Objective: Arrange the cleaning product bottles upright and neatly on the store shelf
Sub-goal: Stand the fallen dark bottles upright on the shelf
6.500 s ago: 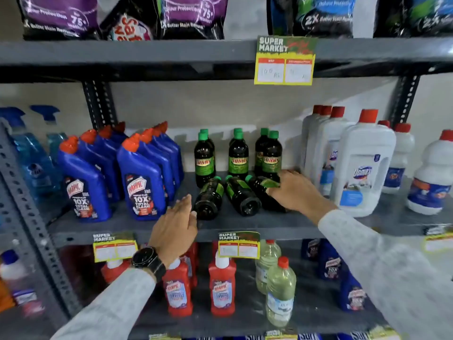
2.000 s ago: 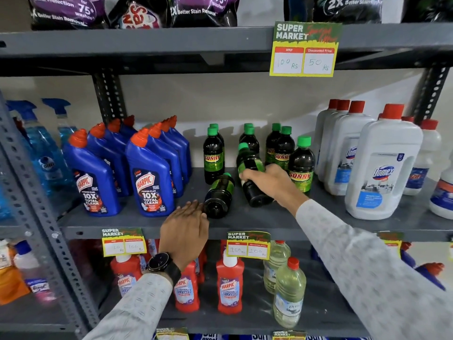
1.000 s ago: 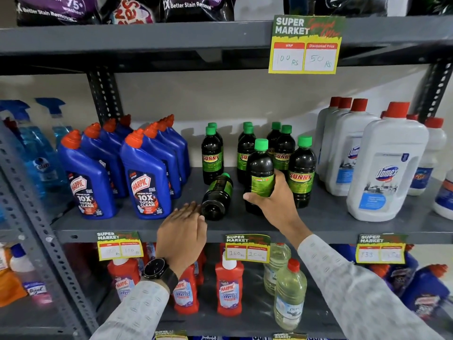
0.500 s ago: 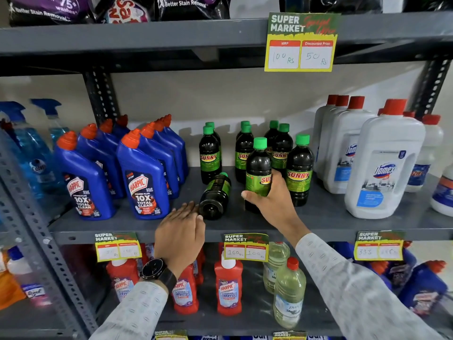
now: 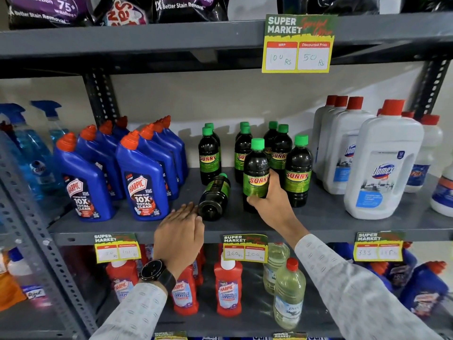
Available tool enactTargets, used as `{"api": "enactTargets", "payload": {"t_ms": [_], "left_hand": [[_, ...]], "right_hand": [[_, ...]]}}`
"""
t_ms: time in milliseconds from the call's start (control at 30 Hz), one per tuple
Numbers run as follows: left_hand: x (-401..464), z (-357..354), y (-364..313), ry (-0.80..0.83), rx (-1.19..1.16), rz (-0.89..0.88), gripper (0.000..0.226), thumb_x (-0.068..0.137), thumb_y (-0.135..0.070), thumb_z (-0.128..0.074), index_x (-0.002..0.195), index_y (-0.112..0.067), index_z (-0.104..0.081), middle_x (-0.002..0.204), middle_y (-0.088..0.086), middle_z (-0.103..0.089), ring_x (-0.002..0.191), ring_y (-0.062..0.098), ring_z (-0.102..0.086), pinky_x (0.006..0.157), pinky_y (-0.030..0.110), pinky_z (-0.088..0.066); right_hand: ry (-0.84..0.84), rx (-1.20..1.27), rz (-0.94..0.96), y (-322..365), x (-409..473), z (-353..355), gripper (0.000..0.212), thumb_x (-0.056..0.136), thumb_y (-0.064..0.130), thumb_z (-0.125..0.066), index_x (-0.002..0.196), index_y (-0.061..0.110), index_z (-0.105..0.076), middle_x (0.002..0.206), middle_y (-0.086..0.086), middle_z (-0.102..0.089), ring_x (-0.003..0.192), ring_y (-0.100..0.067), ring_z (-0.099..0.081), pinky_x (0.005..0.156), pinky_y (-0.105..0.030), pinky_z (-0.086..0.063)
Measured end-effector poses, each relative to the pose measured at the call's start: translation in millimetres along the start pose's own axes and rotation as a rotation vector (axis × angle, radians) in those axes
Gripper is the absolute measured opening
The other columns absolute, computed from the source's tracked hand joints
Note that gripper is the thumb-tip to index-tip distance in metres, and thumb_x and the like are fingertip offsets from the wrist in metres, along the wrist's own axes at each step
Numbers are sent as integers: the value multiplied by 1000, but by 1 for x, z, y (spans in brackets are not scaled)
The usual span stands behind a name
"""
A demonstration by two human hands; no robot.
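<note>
My right hand (image 5: 270, 202) is wrapped around the lower part of an upright dark Sunny bottle (image 5: 256, 168) with a green cap, standing on the grey middle shelf (image 5: 282, 222). Another upright Sunny bottle (image 5: 297, 170) stands just right of it, and several more stand behind. One Sunny bottle (image 5: 214, 198) lies on its side, base toward me. My left hand (image 5: 180, 235) rests flat at the shelf's front edge, fingers apart, its fingertips just left of the lying bottle's base.
Blue Harpic bottles (image 5: 142, 177) stand in two rows at the left. White Domex jugs (image 5: 382, 165) stand at the right. Red Harpic bottles (image 5: 228, 288) and pale clear bottles (image 5: 289, 293) fill the shelf below. Price tags hang on the shelf edges.
My right hand has lifted a lying Sunny bottle upright and turned it so its label faces front. One bottle stays on its side. My left hand has stayed at the shelf edge.
</note>
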State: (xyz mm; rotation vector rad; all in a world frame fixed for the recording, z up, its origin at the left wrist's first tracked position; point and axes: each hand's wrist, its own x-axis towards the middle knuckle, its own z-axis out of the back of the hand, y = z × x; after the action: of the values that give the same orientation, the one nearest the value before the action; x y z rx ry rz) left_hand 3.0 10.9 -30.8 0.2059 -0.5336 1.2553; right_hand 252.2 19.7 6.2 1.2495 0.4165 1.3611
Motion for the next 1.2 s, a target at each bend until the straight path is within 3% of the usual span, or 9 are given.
{"api": "enactTargets", "payload": {"t_ms": [167, 367, 467, 633, 733, 833, 933, 1033, 1200], "left_hand": [[0, 0, 0, -5, -5, 4, 59, 102, -40, -23, 136, -17, -67, 148, 2, -62, 139, 16, -57, 121, 36, -41], [0, 0, 0, -9, -3, 0, 60, 103, -40, -23, 135, -17, -66, 148, 3, -62, 138, 15, -58, 121, 35, -40], [0, 0, 0, -4, 0, -3, 60, 103, -41, -22, 136, -17, -66, 149, 2, -61, 139, 15, -57, 122, 35, -39], [-1, -1, 1, -17, -12, -10, 58, 103, -39, -25, 139, -15, -63, 149, 4, -61, 140, 16, -57, 122, 35, -39], [-2, -1, 1, -28, -16, -12, 56, 103, -38, -26, 140, -15, -62, 150, 4, -60, 141, 16, -56, 123, 35, -38], [-2, -2, 0, -34, -29, -13, 56, 103, -37, -27, 143, -15, -60, 150, 7, -60, 141, 19, -56, 122, 37, -39], [-2, -1, 2, -21, -34, -22, 54, 104, -36, -30, 144, -14, -58, 152, 7, -58, 144, 20, -53, 123, 37, -38], [-2, -2, 4, -4, 1, -34, 52, 105, -35, -30, 139, -13, -62, 152, 6, -59, 143, 18, -53, 123, 37, -39], [-3, -2, 3, -18, -22, -17, 51, 105, -36, -31, 139, -15, -63, 151, 3, -59, 142, 15, -53, 122, 36, -40]], "right_hand": [[-75, -111, 19, -1, -3, -5, 92, 79, 27, -91, 150, 21, -32, 138, -4, -61, 127, -25, -60, 108, -45, -49], [-143, -162, 37, -1, -6, -7, 92, 81, 32, -88, 152, 21, -30, 143, -4, -58, 129, -27, -60, 98, -33, -44], [-164, -174, 35, 4, -11, -6, 95, 82, 39, -86, 156, 17, -29, 145, -7, -58, 131, -27, -59, 106, -43, -49], [-500, -269, 459, 12, -32, -6, 39, 93, 20, -72, 126, 6, -57, 116, -9, -58, 104, -25, -58, 88, -40, -53], [-311, -379, 525, 39, -29, -19, 15, 96, 25, -66, 103, 11, -65, 95, -3, -64, 83, -20, -62, 73, -37, -55], [71, -628, 211, 74, -7, -43, 53, 94, 64, -58, 103, 11, -60, 86, 0, -62, 75, -20, -61, 63, -34, -48], [258, -694, -53, 95, 16, -65, 77, 86, 80, -56, 107, 6, -62, 104, -8, -69, 84, -24, -64, 67, -32, -45], [334, -655, -204, 103, 30, -80, 79, 83, 73, -66, 129, 9, -66, 125, -13, -71, 107, -35, -71, 85, -41, -60], [354, -569, -311, 107, 38, -87, 55, 74, 42, -80, 119, 11, -71, 120, -12, -73, 102, -36, -74, 84, -47, -65]]}}
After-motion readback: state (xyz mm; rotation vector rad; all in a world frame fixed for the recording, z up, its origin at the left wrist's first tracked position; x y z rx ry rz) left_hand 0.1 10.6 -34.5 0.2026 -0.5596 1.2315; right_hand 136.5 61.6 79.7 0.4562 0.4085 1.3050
